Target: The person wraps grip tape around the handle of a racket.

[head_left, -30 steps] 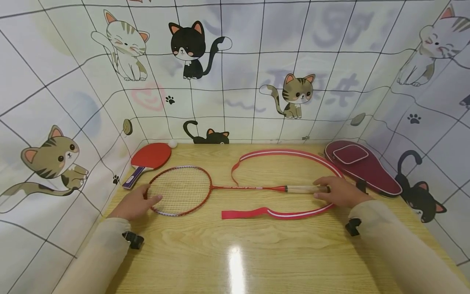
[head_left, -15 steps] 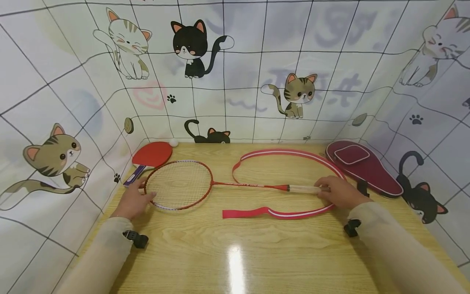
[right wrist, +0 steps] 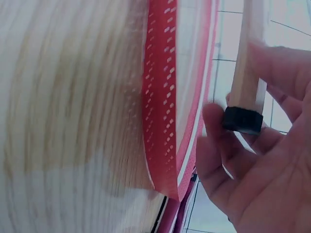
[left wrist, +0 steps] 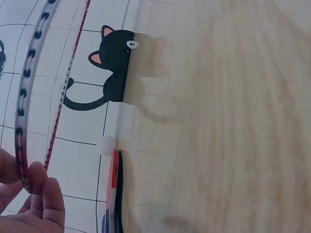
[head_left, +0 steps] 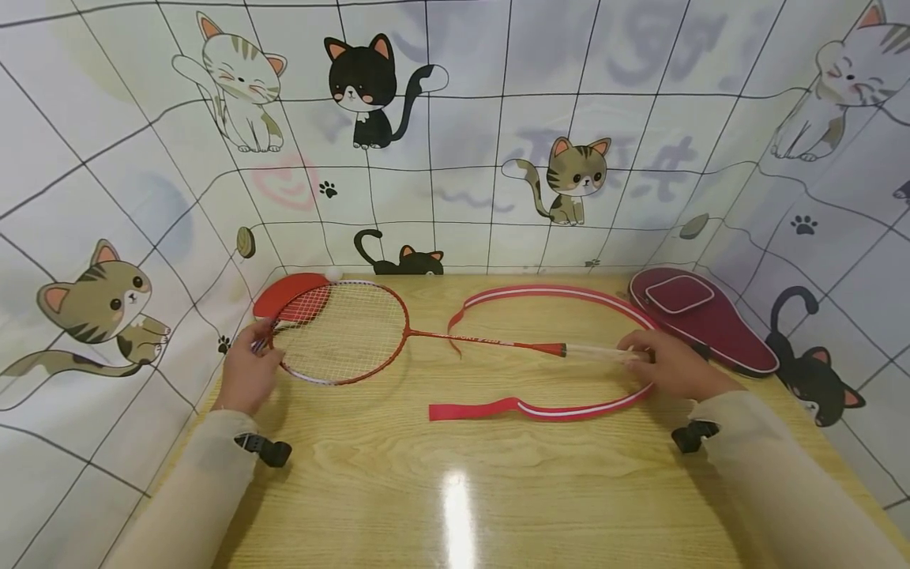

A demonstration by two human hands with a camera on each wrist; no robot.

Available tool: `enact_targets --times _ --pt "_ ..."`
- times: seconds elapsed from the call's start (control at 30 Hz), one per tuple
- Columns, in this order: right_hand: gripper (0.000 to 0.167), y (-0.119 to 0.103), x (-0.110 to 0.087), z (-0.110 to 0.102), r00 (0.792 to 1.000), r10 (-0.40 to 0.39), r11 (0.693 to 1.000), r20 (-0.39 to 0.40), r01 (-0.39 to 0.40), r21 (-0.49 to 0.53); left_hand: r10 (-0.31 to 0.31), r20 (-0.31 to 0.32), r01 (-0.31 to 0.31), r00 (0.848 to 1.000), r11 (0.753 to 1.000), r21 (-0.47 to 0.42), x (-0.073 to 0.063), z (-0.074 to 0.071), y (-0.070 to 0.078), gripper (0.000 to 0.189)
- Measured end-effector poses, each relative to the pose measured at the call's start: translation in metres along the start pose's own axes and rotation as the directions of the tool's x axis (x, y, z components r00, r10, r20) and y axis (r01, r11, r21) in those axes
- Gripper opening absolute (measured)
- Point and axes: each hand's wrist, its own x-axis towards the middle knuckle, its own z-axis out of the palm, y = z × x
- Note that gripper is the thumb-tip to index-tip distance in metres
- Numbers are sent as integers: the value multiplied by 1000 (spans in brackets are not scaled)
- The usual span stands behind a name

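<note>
A red badminton racket [head_left: 486,341] is raised off the table, its strung head to the left and its bare wooden handle [head_left: 597,353] to the right. My left hand [head_left: 249,371] pinches the far left of the frame; the left wrist view shows thumb and fingers at the white-and-black rim [left wrist: 23,97]. At the other end, my right hand [head_left: 671,363] holds the handle near its black butt cap [right wrist: 243,120] with thumb and fingers. A red overgrip tape [head_left: 472,412] with a white stripe lies in a wide loop on the table beneath the handle.
Behind the racket head lies a red table tennis paddle [head_left: 284,294], partly covered by the strings, with a white ball [head_left: 333,274] beside it. A maroon paddle case [head_left: 739,336] rests at the back right. Cat-print sheeting [head_left: 469,142] walls the wooden table [head_left: 370,490] on three sides.
The racket has risen from the table and moved away from me, its head now overlapping the paddle. My left hand has closed on the rim. The tape has stayed put.
</note>
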Motion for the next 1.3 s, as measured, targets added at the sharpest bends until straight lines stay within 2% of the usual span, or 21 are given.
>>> enact_targets --times 0.1,0.2,0.3,0.37,0.5,0.6,0.8,0.83,1.0,1.1,1.13,1.23,1.3 --pt "26 -2 -2 1 1000 -23 997 20 21 79 -47 -76 44 996 998 -40 3 0 3 61" --pt "31 -6 -4 4 998 -37 985 49 29 171 -93 -125 83 988 993 -81 8 1 6 59" --pt "34 -11 -6 8 998 -35 973 57 20 232 -132 -160 110 978 984 -139 12 2 9 58" --pt "35 -15 -7 10 998 -29 970 48 17 244 -153 -177 115 972 971 -209 13 4 11 59" --pt "29 -20 -8 15 999 -28 962 18 22 273 -194 -167 128 967 932 -339 13 10 15 64" --pt "27 -23 -8 20 999 -41 952 5 38 305 -197 -135 129 971 908 -398 10 19 19 73" --pt "27 -30 -9 32 1000 -10 938 7 7 347 -169 -148 88 974 893 -442 0 40 32 89" --pt "27 -31 -9 34 1000 -6 938 6 3 346 -175 -151 95 973 898 -429 -2 43 34 91" --pt "26 -36 -10 39 1000 4 933 -3 -2 359 -177 -138 90 974 871 -484 -6 53 43 97" --pt "27 -41 -13 40 1000 -1 927 -10 5 374 -157 -151 46 976 826 -562 -8 58 49 100" --pt "27 -43 -13 40 1000 -2 926 -12 6 377 -140 -157 17 978 798 -603 -9 60 50 101" --pt "28 -47 -14 40 1000 0 925 -8 3 381 -73 -170 -75 983 683 -727 -10 65 54 106" --pt "28 -48 -15 40 1000 0 927 -1 1 376 -30 -182 -124 983 620 -775 -9 67 57 107"
